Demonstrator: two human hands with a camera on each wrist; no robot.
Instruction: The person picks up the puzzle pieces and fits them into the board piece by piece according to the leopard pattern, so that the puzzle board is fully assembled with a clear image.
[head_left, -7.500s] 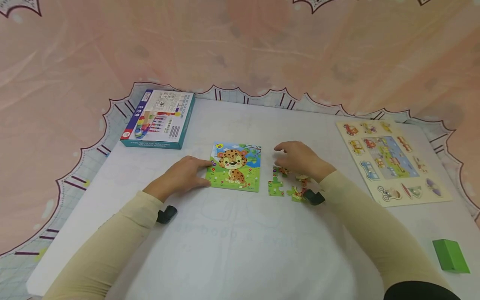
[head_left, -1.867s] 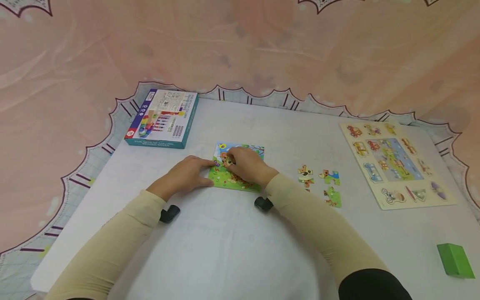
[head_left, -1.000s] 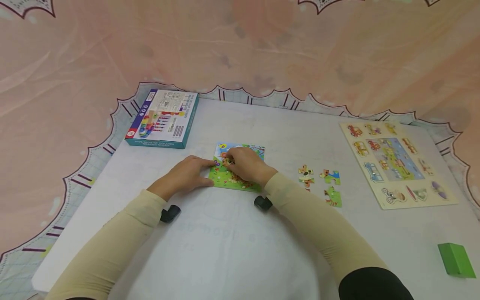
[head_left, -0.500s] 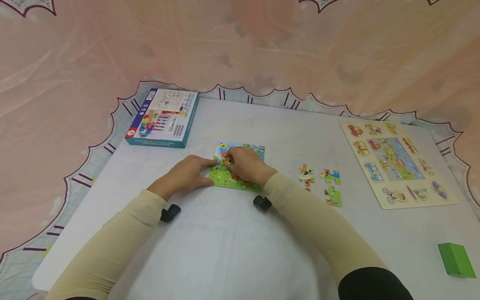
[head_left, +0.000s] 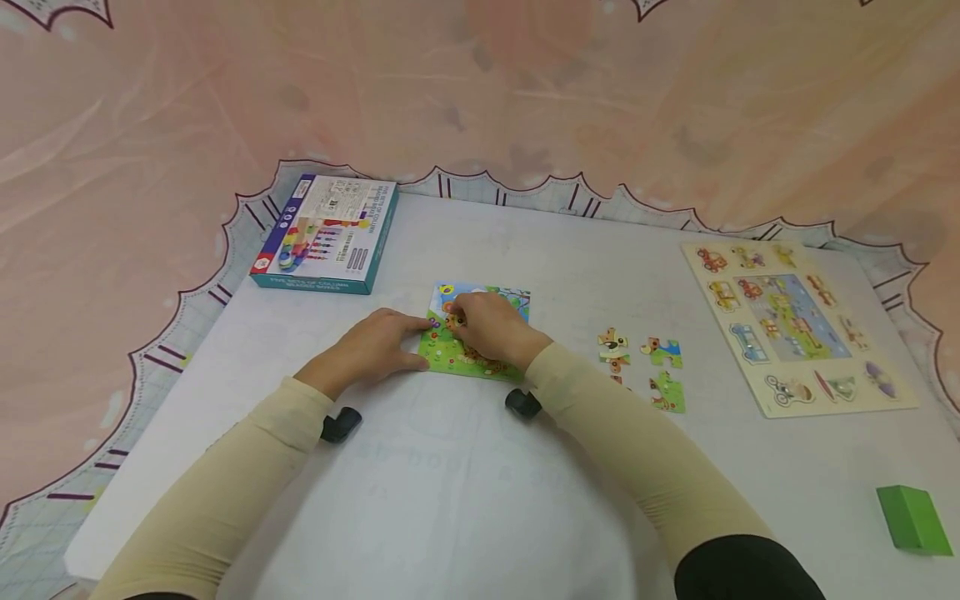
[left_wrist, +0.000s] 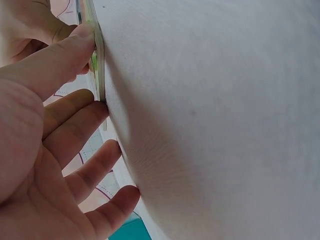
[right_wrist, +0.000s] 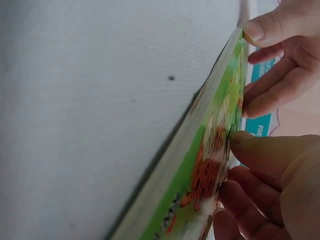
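A square leopard picture puzzle [head_left: 446,358] lies on the white table, its upper middle covered by my right hand. My left hand [head_left: 375,350] touches its left edge with thumb and index finger. In the left wrist view that thumb [left_wrist: 82,37] meets the board's rim while the other fingers lie spread on the table. My right hand [head_left: 491,329] bends its thumb and fingers down onto the picture, pinching what seems a puzzle piece, mostly hidden. The right wrist view shows its thumb [right_wrist: 245,142] against the spotted leopard print. Several loose puzzle pieces [head_left: 666,392] lie right of the right hand.
A teal-edged box [head_left: 330,233] stands at the back left. At the right lies a cream puzzle board [head_left: 705,325] with vehicle pictures. A green block [head_left: 912,521] sits near the right edge. Black wrist-camera mounts [head_left: 522,404] hang under the wrists.
Since 7.5 seconds ago, my right hand has moved left from the loose pieces onto the leopard picture; some left-hand pieces are gone from that spot. Over the last two seconds both hands barely move.
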